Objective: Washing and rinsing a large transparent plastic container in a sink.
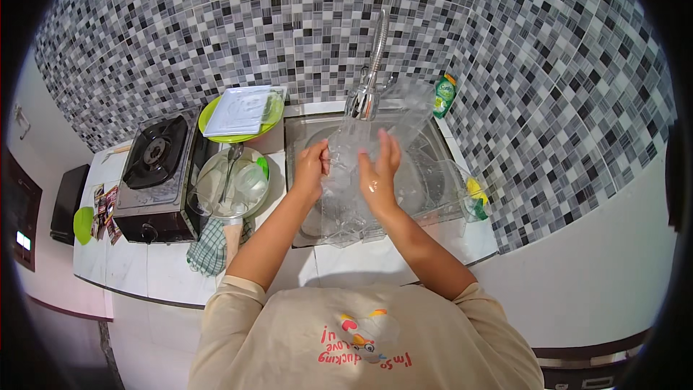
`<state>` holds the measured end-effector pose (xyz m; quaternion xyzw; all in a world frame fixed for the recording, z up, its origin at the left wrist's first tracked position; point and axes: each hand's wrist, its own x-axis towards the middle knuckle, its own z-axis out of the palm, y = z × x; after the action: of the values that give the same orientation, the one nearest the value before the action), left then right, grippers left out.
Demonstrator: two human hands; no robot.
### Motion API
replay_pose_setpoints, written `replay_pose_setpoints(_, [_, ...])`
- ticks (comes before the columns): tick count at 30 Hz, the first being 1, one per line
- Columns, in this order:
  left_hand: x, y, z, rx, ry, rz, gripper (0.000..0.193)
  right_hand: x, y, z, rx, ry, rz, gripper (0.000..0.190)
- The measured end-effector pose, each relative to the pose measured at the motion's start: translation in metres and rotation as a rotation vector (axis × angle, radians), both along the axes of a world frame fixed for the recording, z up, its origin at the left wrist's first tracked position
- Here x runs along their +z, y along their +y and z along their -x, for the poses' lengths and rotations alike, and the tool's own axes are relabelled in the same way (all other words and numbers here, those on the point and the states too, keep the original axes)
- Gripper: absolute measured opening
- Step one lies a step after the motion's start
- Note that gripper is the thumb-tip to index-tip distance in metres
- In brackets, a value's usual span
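My left hand (311, 170) grips the left edge of a clear plastic container (346, 189), which is held over the stainless steel sink (303, 233). My right hand (381, 168) is wet, its fingers raised and apart, over the right part of that container; whether it touches the plastic cannot be told. Just beyond the hands stands the chrome faucet (364, 100), its flexible spout rising upward. More clear plastic containers (414, 108) lie behind and to the right in the sink. The see-through plastic makes the containers' outlines hard to separate.
Left of the sink are a pan (203, 181) holding a spoon and a clear cup, white trays (238, 111) on a green plate, a checked cloth (206, 252) and a gas stove (157, 173). A green dish soap pack (445, 96) and a yellow-green sponge (476, 192) are at the right.
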<state>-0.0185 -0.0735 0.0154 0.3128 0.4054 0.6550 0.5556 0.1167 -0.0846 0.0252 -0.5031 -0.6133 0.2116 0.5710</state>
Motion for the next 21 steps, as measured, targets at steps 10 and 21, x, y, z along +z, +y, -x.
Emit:
replay_pose_setpoints(10, [-0.028,0.000,0.007,-0.125,-0.377,0.249,0.031,0.031,-0.012,0.002,0.292,-0.778,-0.193,0.042])
replay_pose_setpoints(21, [-0.001,-0.028,0.028,-0.162,-0.497,0.432,0.039,0.022,0.044,0.010,0.165,-0.928,0.068,0.040])
